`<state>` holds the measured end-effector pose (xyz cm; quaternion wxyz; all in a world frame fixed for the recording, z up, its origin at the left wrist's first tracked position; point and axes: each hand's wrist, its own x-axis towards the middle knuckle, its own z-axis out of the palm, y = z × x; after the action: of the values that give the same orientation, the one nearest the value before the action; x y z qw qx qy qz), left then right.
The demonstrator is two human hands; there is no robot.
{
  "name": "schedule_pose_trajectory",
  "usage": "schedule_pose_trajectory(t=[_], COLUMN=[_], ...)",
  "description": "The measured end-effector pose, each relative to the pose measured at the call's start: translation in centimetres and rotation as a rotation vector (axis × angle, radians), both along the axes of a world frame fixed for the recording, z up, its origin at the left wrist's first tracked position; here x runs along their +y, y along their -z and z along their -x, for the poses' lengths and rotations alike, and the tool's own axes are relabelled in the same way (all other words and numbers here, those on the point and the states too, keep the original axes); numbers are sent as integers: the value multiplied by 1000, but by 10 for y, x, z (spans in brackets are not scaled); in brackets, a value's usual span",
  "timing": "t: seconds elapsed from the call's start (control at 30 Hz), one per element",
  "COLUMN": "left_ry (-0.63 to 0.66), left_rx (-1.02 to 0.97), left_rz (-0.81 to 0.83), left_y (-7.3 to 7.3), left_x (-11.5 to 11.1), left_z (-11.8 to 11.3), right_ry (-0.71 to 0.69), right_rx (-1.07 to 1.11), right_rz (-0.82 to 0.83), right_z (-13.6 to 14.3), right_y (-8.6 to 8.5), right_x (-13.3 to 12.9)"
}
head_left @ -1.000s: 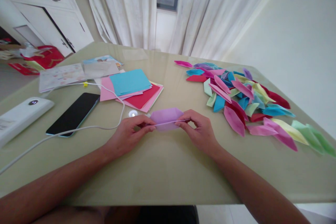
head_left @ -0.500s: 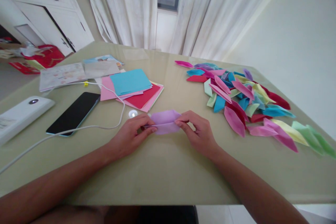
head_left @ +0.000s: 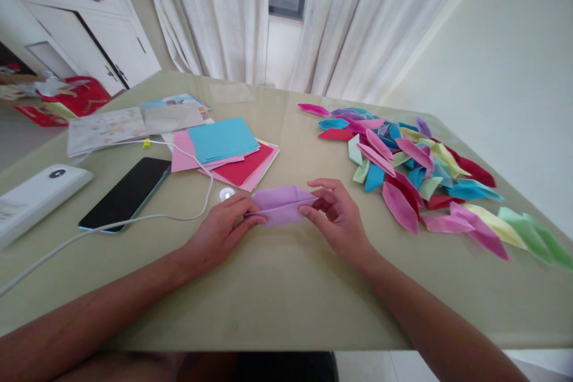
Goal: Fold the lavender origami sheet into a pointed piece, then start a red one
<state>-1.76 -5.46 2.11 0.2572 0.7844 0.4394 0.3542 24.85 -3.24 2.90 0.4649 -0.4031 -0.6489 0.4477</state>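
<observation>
A purple folded paper (head_left: 283, 206) with pointed ends and a crease along its length is held between my two hands, just above the table. My left hand (head_left: 224, 224) pinches its left end between thumb and fingers. At the right end, my right hand (head_left: 338, 218) keeps its thumb against the lower edge, with curled fingers by the tip and the index finger lifted off. Right of my hands lies a pile of folded paper pieces (head_left: 396, 152) in pink, blue, green, yellow and red. Flat blue paper sheets (head_left: 222, 139) top a stack beyond my left hand.
A black-screened phone (head_left: 128, 191) lies on the left, with a white cable (head_left: 170, 216) running across it. Beside it is a white power bank (head_left: 42, 200). A small white round object (head_left: 227, 193) sits near my left hand. Printed sheets (head_left: 107, 130) lie farther back on the table (head_left: 277, 298).
My right hand has loosened its pinch: the index finger has risen and the fingers have spread, baring the paper's right tip. My left hand keeps its grip.
</observation>
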Motion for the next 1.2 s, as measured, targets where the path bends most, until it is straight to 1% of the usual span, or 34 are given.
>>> schedule_pose_trajectory(t=[0.07, 0.2, 0.23, 0.33, 0.4, 0.53, 0.6, 0.67, 0.73, 0.83, 0.9, 0.93, 1.0, 1.07, 1.1, 1.13, 1.2], left_ry=[-7, 33, 34, -15, -35, 39, 94, 140, 170, 228, 252, 236, 163, 90, 74, 67, 41], left_rx=[-6, -25, -30, -33, -23, -20, -31, -57, -74, -34, -10, -9, -17, -20, -18, -11, 6], left_rz=[-7, -3, -9, -38, -59, -102, -71, -20, 1, -43, -82, -100, -145, -182, -183, -162, -69], left_y=[0, 0, -1, -1, 1, 11, 16, 17, 14, 8, 5, 5, 5, 6, 6, 6, 5], left_x=[0, -1, -1, -1, -2, -8, -11, -12, -11, -10, -10, -10, -10, -10, -9, -9, -7], left_z=[0, 0, 0, 1, 1, 1, 1, 1, 1, 1, 1, 0, 1, 0, 0, 0, -1], right_ry=[-23, 15, 6, -86, -109, -13, -13, -79, -206, -394, -445, -450, -435, -404, -385, -370, -347], right_rx=[55, 108, 116, 139, 156, 187, 201, 206, 173, 95, 89, 99, 103, 87, 85, 92, 120], right_rz=[62, 96, 112, 193, 222, 204, 243, 316, 388, 443, 450, 449, 458, 460, 445, 414, 314], right_z=[0, 1, 2, 5, 6, 3, 0, -1, 0, 5, 9, 10, 11, 7, 4, 1, -6], right_y=[0, -4, -4, -4, -3, -1, 1, 2, 2, 2, 1, 0, -2, -6, -9, -11, -15], right_x=[1, 1, 1, 0, 0, 4, 7, 7, 5, -2, -7, -8, -9, -7, -5, -3, 2])
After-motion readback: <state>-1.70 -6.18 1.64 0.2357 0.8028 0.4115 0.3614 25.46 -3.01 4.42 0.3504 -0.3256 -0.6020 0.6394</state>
